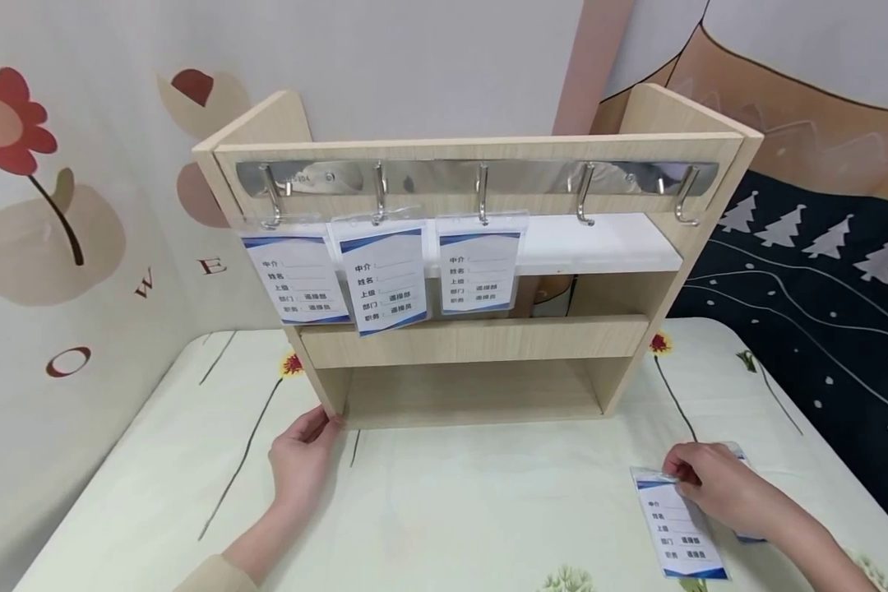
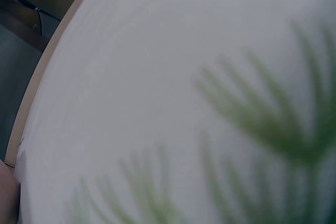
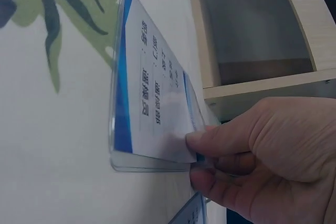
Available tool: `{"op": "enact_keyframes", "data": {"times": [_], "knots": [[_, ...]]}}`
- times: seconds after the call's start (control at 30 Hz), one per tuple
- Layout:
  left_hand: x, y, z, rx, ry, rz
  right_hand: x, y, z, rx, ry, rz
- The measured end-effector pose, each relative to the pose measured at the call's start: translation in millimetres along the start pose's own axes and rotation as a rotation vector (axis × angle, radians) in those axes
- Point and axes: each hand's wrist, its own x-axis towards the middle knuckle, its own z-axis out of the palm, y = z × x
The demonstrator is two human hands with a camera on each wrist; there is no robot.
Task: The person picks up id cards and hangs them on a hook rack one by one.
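Observation:
At the front right, my right hand (image 1: 728,487) pinches the top edge of a badge in a clear sleeve (image 1: 681,530), thumb on its printed face. In the right wrist view the badge (image 3: 152,82) stands tilted over the cloth. Partly hidden behind that hand lies another badge (image 1: 736,450). My left hand (image 1: 301,460) grips the lower left front corner of a pale wooden shelf (image 1: 474,344). Three badges hang from the shelf's metal hook rail (image 1: 429,177): a left one (image 1: 296,279), a slightly tilted middle one (image 1: 383,279) and a right one (image 1: 479,271).
Two bare hooks, an inner one (image 1: 585,193) and an outer one (image 1: 685,196), are at the rail's right. The shelf stands on a flower-printed cloth (image 1: 474,510), with a patterned curtain (image 1: 118,164) at left and a dark tree-printed cloth (image 1: 821,279) at right.

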Motion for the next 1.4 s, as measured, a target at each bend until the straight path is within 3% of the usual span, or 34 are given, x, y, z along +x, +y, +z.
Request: {"op": "enact_keyframes", "data": {"times": [0.43, 0.63, 0.77, 1.0, 1.4], "knots": [[0.0, 0.3, 0.8, -0.029, 0.003, 0.016, -6, 0, -3, 0.056, -0.026, 0.03], [-1.1, -0.3, 1.0, -0.02, 0.007, 0.01, -5, 6, -13, 0.208, -0.066, -0.031], [-1.2, 0.2, 1.2, -0.021, 0.009, 0.007, -4, 9, -20, 0.31, -0.059, -0.024], [-0.1, 2.2, 0.1, -0.02, 0.008, 0.006, -3, 7, -21, 0.366, 0.003, 0.027], [0.4, 1.0, 1.9, -0.026, 0.019, 0.011, -2, -1, -19, 0.417, 0.132, 0.011]]}}
